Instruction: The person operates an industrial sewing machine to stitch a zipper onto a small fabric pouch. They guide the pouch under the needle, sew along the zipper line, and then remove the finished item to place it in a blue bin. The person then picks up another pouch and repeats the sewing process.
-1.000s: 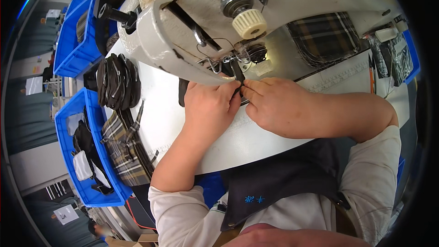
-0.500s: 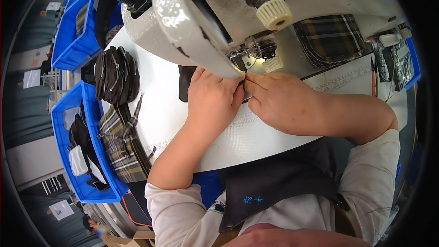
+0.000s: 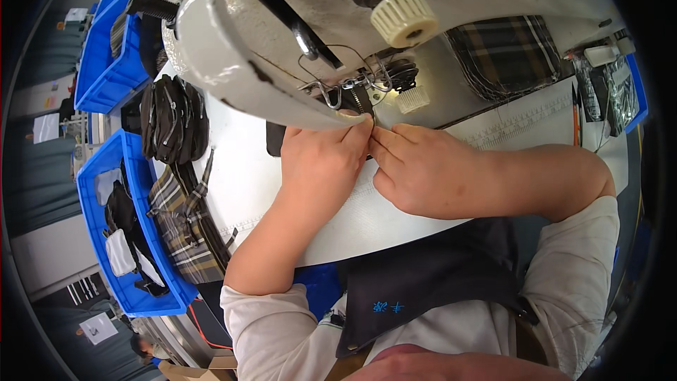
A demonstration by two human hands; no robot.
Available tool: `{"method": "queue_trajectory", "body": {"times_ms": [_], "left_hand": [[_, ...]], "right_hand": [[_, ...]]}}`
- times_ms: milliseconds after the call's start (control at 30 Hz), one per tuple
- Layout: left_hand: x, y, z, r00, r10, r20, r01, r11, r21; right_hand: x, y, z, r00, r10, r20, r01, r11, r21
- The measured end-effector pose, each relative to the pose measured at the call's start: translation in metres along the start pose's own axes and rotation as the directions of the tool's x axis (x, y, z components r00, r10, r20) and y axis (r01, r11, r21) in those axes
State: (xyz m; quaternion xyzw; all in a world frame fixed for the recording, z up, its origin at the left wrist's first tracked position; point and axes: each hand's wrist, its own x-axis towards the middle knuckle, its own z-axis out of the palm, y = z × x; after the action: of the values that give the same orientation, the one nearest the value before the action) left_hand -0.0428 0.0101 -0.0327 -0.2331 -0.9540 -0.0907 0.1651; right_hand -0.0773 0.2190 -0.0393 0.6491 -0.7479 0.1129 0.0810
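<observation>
A dark brown fabric piece (image 3: 274, 141) lies under the needle area of a cream sewing machine (image 3: 218, 49), mostly covered by my hands. A strip of zipper (image 3: 362, 99) shows by the presser foot, running toward my fingertips. On its left side my left hand (image 3: 319, 169) presses and pinches the fabric edge with thumb and fingers drawn together. My right hand (image 3: 427, 173) meets it there, its fingers closed at the same edge. The fingertips of both hands nearly touch, just below the curved machine cover, and the exact grip is partly hidden.
At left, a stack of dark pieces (image 3: 174, 120) and plaid fabric (image 3: 185, 229) sit beside blue bins (image 3: 134, 226). A plaid panel (image 3: 504, 56) lies right of the needle. A printed ruler (image 3: 518, 123), an orange pencil (image 3: 576, 116) and a tray of packets (image 3: 638, 88) are farther right.
The machine head appears farther left and lower in the view. Both hands sit slightly left of before, still together at the fabric edge. The zipper by the foot now shows more clearly.
</observation>
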Motion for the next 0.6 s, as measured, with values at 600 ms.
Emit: {"method": "queue_trajectory", "body": {"times_ms": [600], "left_hand": [[0.007, -0.012, 0.0, 1.0, 0.023, -0.013, -0.025, 0.987, -0.158]], "right_hand": [[0.001, 0.0, 0.001, 0.995, 0.097, -0.036, -0.098, 0.995, -0.025]]}}
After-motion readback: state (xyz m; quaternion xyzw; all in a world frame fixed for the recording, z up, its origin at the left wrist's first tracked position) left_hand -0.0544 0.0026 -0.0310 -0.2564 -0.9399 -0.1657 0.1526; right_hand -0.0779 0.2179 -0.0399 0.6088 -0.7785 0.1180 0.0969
